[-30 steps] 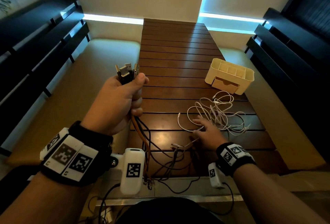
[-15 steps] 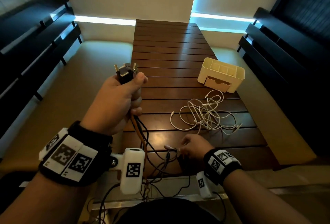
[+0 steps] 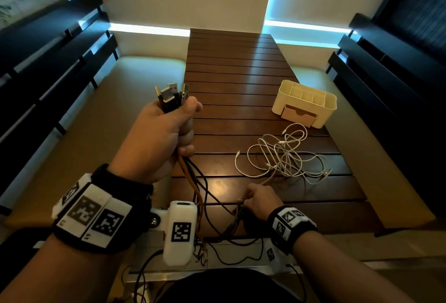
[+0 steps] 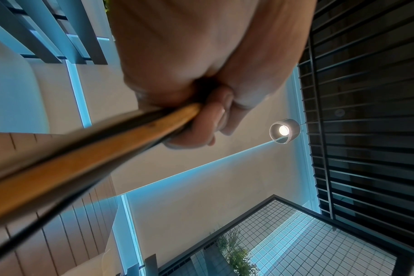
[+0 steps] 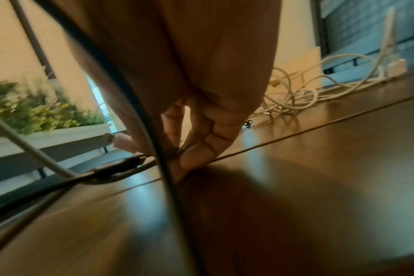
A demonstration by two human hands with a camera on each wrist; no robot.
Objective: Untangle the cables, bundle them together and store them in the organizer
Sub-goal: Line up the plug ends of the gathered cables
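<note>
My left hand is raised over the table's left edge and grips a bundle of black and orange cables, their USB plugs sticking up above my fist. In the left wrist view the orange cable runs out of my curled fingers. The cables hang down to the table's near edge, where my right hand pinches their loose plug ends; the right wrist view shows my fingertips closed on dark cable ends. A tangle of white cables lies on the table.
A cream organizer with compartments and a small drawer stands at the right of the slatted wooden table. Cushioned benches flank the table on both sides. More dark wires trail off the near edge.
My right hand drew back from the white tangle to the near edge and closed on the dark cables' loose ends. The left hand stayed raised with its bundle.
</note>
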